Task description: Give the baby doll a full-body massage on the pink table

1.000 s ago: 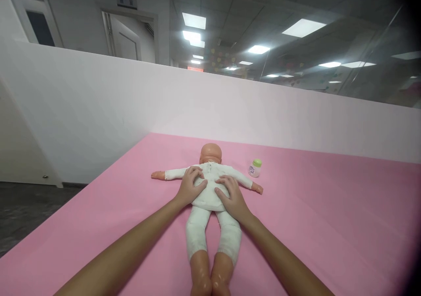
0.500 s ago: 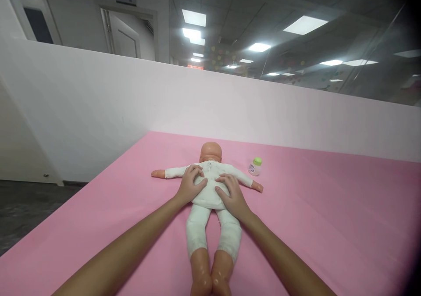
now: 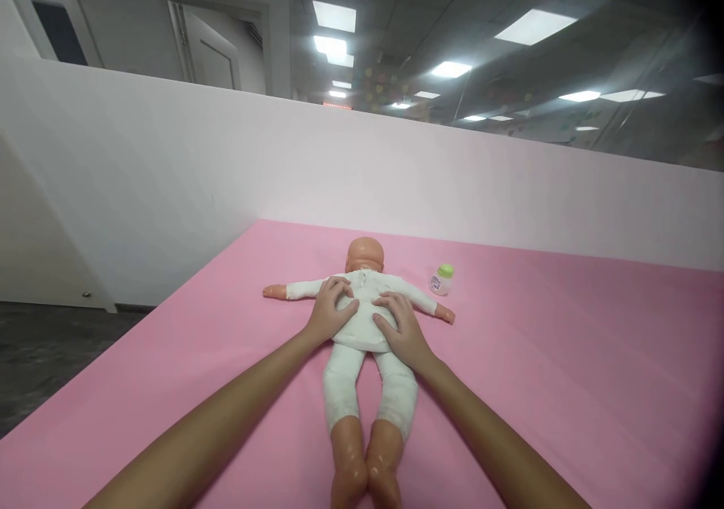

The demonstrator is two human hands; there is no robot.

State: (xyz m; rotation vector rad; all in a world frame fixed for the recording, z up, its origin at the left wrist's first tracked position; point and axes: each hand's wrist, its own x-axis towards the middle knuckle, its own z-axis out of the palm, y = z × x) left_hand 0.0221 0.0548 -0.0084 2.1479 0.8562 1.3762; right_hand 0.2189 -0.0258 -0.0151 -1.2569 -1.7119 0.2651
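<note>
While the doll lies flat, left hand and right hand press it, fingers spread.

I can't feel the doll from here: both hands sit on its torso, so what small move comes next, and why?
Probably slide both palms outward along the white-clothed plastic baby doll: the left hand and right hand lie flat on its torso, gripping nothing, with the cloth bunched between them.

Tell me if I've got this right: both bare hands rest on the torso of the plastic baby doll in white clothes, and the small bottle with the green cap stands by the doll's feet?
Not quite. The small bottle with the green cap stands up near the plastic baby doll's head, beside its outstretched arm, not by its feet. The head view shows it. The rest holds: left hand and right hand both rest on the torso.
</note>
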